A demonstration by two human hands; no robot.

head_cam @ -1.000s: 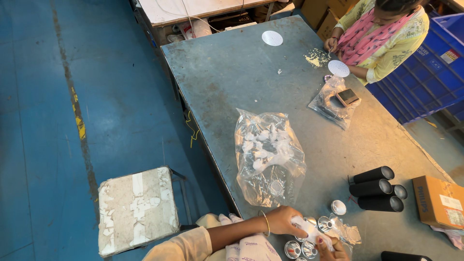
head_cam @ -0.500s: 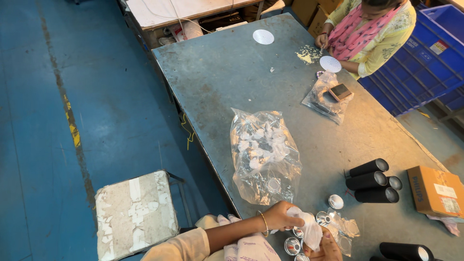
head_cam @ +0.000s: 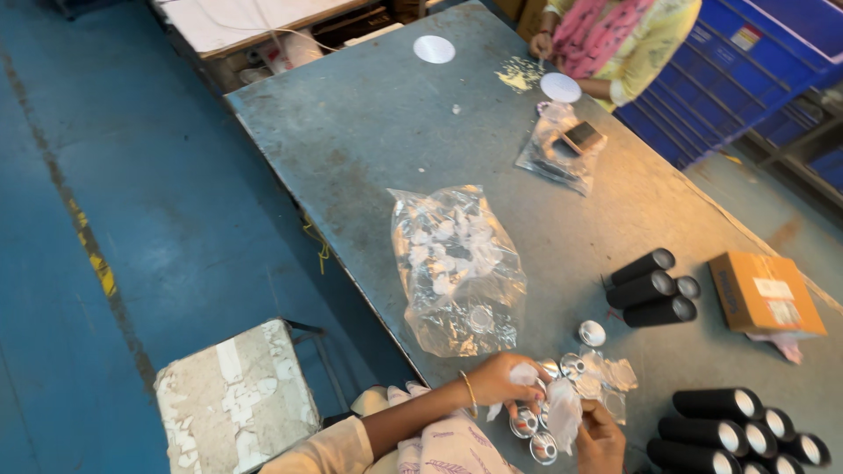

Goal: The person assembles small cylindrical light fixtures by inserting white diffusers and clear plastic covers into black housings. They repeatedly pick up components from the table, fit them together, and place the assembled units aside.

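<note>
My left hand (head_cam: 499,383) rests at the table's near edge with its fingers pinched on a small white plastic wrapper (head_cam: 562,414). My right hand (head_cam: 602,437) grips the lower end of the same wrapper from the other side. Several small shiny metal cups (head_cam: 525,423) and bits of clear wrapping (head_cam: 618,376) lie around and under both hands. One round silver cup (head_cam: 592,333) sits apart, just beyond the pile. A large clear bag of small white and silver parts (head_cam: 457,263) lies just beyond my left hand.
Black tubes lie in two stacks (head_cam: 652,288) (head_cam: 738,428) on the right, beside a cardboard box (head_cam: 762,293). Across the grey metal table (head_cam: 369,114) another person (head_cam: 625,44) works near white discs (head_cam: 560,86) and a small bag (head_cam: 564,151). A worn stool (head_cam: 237,400) stands left.
Both hands stay at the pile of cups, working the white wrapper between them. My view has shifted, so the table and the other person sit further right and up.
</note>
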